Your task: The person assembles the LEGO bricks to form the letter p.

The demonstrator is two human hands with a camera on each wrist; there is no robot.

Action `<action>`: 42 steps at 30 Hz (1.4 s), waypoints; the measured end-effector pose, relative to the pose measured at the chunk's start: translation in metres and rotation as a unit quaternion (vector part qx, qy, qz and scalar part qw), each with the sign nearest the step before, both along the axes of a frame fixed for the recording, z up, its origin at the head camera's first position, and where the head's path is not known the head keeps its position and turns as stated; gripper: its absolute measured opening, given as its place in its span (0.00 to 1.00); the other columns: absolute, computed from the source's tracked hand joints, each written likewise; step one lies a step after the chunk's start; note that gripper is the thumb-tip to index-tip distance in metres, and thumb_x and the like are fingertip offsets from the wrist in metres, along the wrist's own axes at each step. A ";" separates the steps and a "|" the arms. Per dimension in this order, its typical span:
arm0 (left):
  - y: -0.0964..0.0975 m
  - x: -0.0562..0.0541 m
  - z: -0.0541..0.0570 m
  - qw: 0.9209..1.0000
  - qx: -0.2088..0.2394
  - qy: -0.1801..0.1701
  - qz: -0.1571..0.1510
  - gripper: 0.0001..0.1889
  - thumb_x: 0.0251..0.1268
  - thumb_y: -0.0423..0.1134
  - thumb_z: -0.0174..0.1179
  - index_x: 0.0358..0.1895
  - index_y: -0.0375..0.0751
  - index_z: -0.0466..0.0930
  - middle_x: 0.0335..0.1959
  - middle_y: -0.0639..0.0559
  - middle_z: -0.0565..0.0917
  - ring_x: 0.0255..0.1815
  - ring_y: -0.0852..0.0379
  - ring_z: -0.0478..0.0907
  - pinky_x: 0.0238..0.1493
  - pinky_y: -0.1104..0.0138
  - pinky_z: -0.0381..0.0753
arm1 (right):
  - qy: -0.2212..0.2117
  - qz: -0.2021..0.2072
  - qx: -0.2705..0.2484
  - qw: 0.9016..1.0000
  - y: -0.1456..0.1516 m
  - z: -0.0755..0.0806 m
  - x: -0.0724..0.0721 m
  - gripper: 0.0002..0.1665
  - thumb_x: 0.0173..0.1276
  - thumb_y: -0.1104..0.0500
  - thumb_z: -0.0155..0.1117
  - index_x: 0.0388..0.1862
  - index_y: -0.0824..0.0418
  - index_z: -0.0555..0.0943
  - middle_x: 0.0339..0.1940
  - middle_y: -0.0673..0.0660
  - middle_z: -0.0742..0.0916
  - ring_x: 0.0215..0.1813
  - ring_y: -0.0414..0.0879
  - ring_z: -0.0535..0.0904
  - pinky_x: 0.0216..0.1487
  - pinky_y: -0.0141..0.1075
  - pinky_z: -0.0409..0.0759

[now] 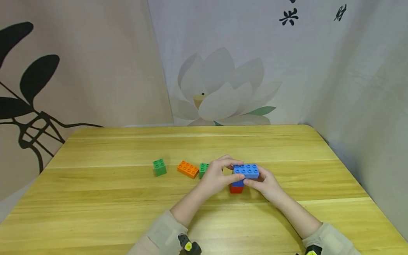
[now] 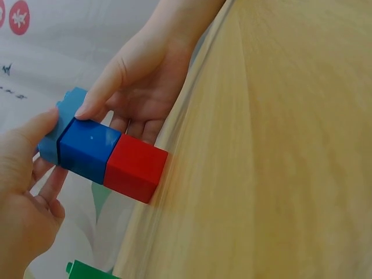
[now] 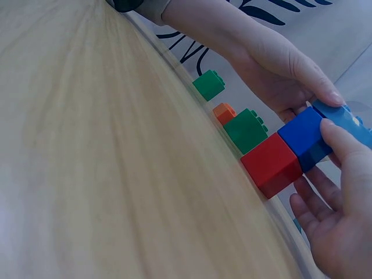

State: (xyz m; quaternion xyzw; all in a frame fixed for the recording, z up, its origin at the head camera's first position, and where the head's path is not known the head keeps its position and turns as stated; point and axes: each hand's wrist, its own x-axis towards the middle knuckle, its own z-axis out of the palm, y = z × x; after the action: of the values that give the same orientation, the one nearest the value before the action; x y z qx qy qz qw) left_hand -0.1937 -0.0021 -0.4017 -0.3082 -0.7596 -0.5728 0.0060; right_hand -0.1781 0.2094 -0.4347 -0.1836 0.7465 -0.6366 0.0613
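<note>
A small tower stands on the wooden table: a red brick [image 2: 136, 168] at the bottom, a dark blue brick [image 2: 90, 150] upon it, and a longer light blue brick [image 1: 246, 171] on top, overhanging to the right. My left hand [image 1: 215, 177] pinches the light blue brick at its left end, thumb in front and fingers behind. From the other side my right hand [image 1: 270, 186] grips the tower, its thumb on the dark blue brick near the seam under the light blue one. The right fingers are partly hidden behind the bricks.
Left of the tower lie a green brick [image 1: 204, 169], partly covered by my left hand, an orange brick [image 1: 188, 169] and another green brick [image 1: 159, 167] farther left. A printed curtain [image 1: 116, 70] hangs behind the table [image 1: 90, 212].
</note>
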 end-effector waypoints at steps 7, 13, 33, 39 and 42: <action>0.000 0.001 0.000 1.000 0.000 0.006 -0.003 0.17 0.58 0.40 0.69 0.51 0.40 0.84 0.41 0.59 0.81 0.45 0.59 0.75 0.49 0.50 0.76 | -0.008 -0.002 0.006 1.000 0.001 0.000 0.001 0.26 0.67 0.63 0.64 0.61 0.70 0.71 0.56 0.64 0.79 0.55 0.46 0.78 0.54 0.35 0.75; -0.003 0.001 0.000 1.000 -0.027 0.013 0.002 0.17 0.59 0.41 0.69 0.52 0.45 0.84 0.42 0.63 0.80 0.42 0.59 0.74 0.41 0.55 0.74 | -0.005 0.003 0.007 1.000 0.000 -0.001 0.001 0.26 0.67 0.64 0.64 0.61 0.70 0.71 0.56 0.65 0.80 0.55 0.46 0.78 0.55 0.35 0.75; -0.015 -0.003 0.001 0.999 -0.033 0.012 -0.020 0.18 0.59 0.42 0.68 0.52 0.44 0.82 0.48 0.60 0.82 0.46 0.46 0.76 0.45 0.50 0.72 | -0.006 -0.005 0.011 1.000 -0.003 0.001 0.002 0.27 0.66 0.63 0.65 0.62 0.71 0.71 0.55 0.66 0.80 0.53 0.45 0.79 0.52 0.35 0.76; -0.015 -0.002 0.004 0.997 -0.059 0.041 -0.025 0.18 0.61 0.42 0.67 0.53 0.44 0.82 0.50 0.58 0.81 0.47 0.48 0.77 0.43 0.50 0.75 | -0.010 -0.005 0.008 1.000 -0.002 0.002 0.002 0.28 0.66 0.63 0.65 0.62 0.72 0.70 0.56 0.66 0.80 0.53 0.44 0.79 0.53 0.34 0.76; -0.015 -0.003 0.005 0.996 -0.066 0.058 -0.028 0.18 0.61 0.42 0.66 0.54 0.43 0.82 0.50 0.57 0.81 0.46 0.51 0.77 0.44 0.51 0.76 | -0.011 -0.006 0.011 1.000 -0.001 0.001 0.001 0.28 0.66 0.64 0.65 0.62 0.72 0.70 0.56 0.66 0.79 0.54 0.44 0.78 0.53 0.34 0.76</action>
State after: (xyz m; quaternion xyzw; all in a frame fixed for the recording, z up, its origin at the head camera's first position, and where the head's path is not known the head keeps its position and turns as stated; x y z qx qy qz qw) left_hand -0.1965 -0.0167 -0.3972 -0.3613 -0.7856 -0.5022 0.0135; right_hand -0.1767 0.2082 -0.4334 -0.1713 0.7538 -0.6309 0.0672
